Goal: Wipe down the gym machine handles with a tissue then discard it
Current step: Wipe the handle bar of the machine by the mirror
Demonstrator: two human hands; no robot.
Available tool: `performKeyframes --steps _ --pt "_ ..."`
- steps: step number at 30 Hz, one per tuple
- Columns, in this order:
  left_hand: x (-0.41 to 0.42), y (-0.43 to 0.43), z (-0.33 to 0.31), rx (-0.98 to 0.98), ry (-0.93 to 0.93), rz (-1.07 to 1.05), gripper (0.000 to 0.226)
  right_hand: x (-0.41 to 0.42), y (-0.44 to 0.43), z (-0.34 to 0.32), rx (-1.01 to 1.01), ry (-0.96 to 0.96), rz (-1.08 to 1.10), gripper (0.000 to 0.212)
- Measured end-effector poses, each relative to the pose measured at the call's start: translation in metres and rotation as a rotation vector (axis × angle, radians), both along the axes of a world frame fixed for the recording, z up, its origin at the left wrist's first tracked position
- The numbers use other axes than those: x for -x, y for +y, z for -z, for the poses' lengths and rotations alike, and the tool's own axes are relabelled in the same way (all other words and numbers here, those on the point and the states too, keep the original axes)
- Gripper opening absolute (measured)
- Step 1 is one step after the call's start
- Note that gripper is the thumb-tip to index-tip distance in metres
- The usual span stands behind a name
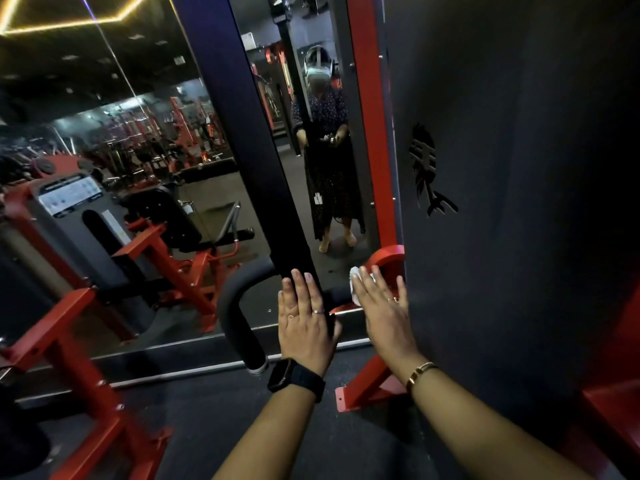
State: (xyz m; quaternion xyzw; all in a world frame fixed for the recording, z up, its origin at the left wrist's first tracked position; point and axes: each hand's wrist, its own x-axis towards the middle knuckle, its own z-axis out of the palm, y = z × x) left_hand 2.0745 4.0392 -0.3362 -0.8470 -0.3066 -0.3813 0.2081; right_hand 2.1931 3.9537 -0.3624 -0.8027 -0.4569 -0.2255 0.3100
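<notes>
Tissue (355, 284) shows as a white wad low in the middle of the frame, peeking out from under the fingertips of the right hand (384, 308). At the far left stands a red-framed gym machine (69, 327), with a mirror wall (104, 116) behind it. Toward the centre, a curved black padded handle (239, 306) bends down to the floor. Just right of it, the left hand (304, 322) lies flat with straight fingers on the lower end of a black upright post (242, 133); a black watch (294, 375) is on that wrist. The right hand is spread wide, its straight fingers pressing the tissue down beside a red rounded bracket (389, 259); a gold bracelet (420, 372) circles its wrist. A dark panel (519, 237) with a cut-out logo fills the right side.
</notes>
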Motion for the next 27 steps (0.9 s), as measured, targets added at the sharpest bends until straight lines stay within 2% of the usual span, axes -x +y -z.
performKeyframes --steps 2,4,7,9,12,14,18,20,22,25,27 --pt "-0.001 0.000 0.000 -0.009 0.008 -0.023 0.147 0.010 0.011 -0.011 -0.044 0.003 -0.044 0.057" --pt "-0.001 0.000 0.001 -0.041 0.009 -0.043 0.130 0.022 0.019 -0.016 -0.069 -0.072 -0.151 0.053" --pt "-0.001 0.000 0.001 -0.048 0.005 -0.046 0.113 0.025 0.014 -0.007 -0.050 -0.146 -0.227 0.056" --pt "-0.001 0.001 0.002 -0.044 0.008 -0.041 0.121 0.013 0.006 0.004 -0.008 -0.134 -0.185 0.062" --pt "-0.002 0.001 0.003 -0.021 0.032 -0.056 0.145 0.000 0.001 0.002 0.011 -0.017 -0.014 0.067" --pt "-0.003 0.002 0.004 -0.026 0.027 -0.069 0.145 0.004 0.009 -0.012 -0.043 0.048 0.011 0.060" --pt "0.000 0.004 0.003 -0.110 0.027 -0.088 0.115 0.031 0.027 -0.022 -0.090 -0.051 -0.159 0.044" --pt "0.003 0.005 0.002 -0.125 0.019 -0.066 0.102 0.032 0.024 -0.014 -0.099 -0.102 -0.210 0.046" --pt "0.002 0.006 0.001 -0.115 0.013 -0.047 0.100 0.018 0.015 -0.004 -0.088 -0.166 -0.191 0.051" --pt "0.002 0.008 0.002 -0.094 0.029 -0.050 0.108 -0.004 0.006 0.002 -0.078 -0.012 -0.028 0.061" --pt "0.003 0.008 0.003 -0.101 0.017 -0.039 0.108 -0.004 0.011 -0.005 -0.105 0.073 0.017 0.059"
